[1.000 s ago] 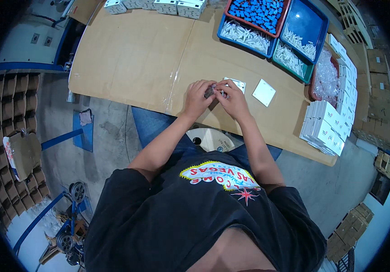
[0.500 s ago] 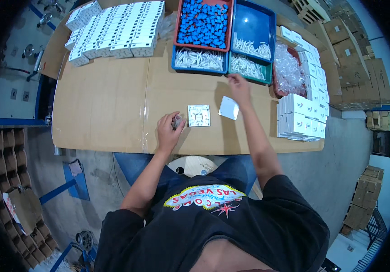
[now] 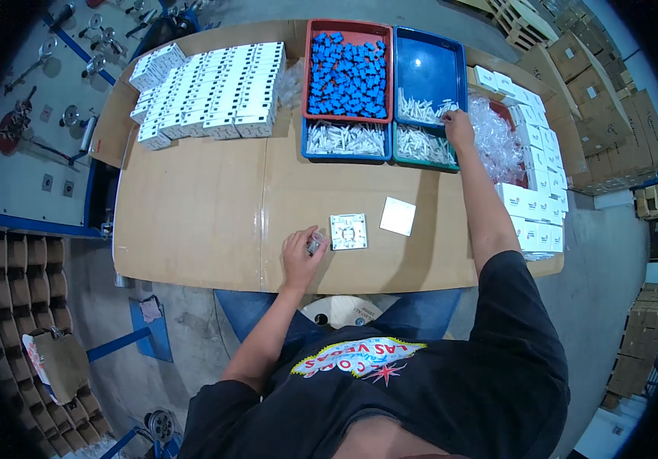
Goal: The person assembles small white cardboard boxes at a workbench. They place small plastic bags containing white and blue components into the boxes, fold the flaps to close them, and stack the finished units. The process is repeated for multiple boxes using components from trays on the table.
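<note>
My left hand (image 3: 303, 258) rests on the cardboard-covered table, its fingers closed around a small clear plastic bag (image 3: 314, 243); what the bag contains is too small to tell. Just right of it lies a square white plate with fittings and openings (image 3: 348, 232). A plain white square cover (image 3: 398, 216) lies apart from that plate, slightly turned. My right hand (image 3: 459, 128) reaches to the near right corner of the upper blue tray (image 3: 430, 65), fingertips pinched at the small white plastic plugs (image 3: 419, 109) there. Whatever sits between those fingertips is hidden.
A red tray (image 3: 350, 29) holds many blue pieces. Below it, another blue tray (image 3: 346, 159) and a green tray (image 3: 425, 164) contain white plugs. Clear bags (image 3: 493, 134) fill a red bin. White boxes stand in rows at the back left (image 3: 229, 88) and right (image 3: 532, 210).
My right hand has moved right and away from me, from the green tray's near edge to the upper blue tray's corner. My left hand keeps its bag. The whole view has shifted.
</note>
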{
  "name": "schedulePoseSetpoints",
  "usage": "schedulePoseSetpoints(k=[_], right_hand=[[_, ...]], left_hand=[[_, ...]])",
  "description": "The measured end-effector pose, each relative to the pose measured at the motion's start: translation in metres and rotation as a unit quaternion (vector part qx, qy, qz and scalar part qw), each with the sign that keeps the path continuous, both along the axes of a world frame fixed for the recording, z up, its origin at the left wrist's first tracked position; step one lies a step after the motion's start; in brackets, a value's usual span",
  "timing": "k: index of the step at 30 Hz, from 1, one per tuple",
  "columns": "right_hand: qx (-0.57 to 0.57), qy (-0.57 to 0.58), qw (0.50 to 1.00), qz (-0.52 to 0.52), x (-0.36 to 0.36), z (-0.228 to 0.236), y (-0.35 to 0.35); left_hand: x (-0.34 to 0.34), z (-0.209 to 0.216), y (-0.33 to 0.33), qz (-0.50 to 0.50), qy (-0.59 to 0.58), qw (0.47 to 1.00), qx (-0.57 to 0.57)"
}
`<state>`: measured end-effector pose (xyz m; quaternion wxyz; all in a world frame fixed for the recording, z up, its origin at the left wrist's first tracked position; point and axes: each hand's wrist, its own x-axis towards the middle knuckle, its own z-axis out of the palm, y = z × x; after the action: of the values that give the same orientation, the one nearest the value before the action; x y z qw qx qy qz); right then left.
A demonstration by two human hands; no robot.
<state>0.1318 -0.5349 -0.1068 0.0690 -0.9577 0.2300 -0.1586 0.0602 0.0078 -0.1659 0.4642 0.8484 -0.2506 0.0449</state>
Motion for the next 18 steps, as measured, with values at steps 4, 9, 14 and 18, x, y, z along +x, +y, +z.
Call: schedulePoseSetpoints(k=[4, 9, 14, 18], right_hand=[[-0.028, -0.086, 0.996, -0.011, 0.004, 0.000, 0.000], [0.152, -0.316, 0.936, -0.030, 0.000, 0.024, 0.030], [0.355, -0.259, 0.898, 0.022, -0.063, 0.032, 0.147], [0.606, -0.274, 0.747, 0.005, -0.135, 0.045, 0.260]], left_hand=[[-0.001, 0.002, -0.001, -0.001, 0.001, 1.000, 0.001], [0.000, -0.003, -0.002, 0.014, 0.089, 0.993, -0.072], [0.009, 0.038, -0.001, 0.054, 0.407, 0.861, -0.300], [0.015, 0.095, -0.004, -0.117, 0.560, 0.651, -0.499]])
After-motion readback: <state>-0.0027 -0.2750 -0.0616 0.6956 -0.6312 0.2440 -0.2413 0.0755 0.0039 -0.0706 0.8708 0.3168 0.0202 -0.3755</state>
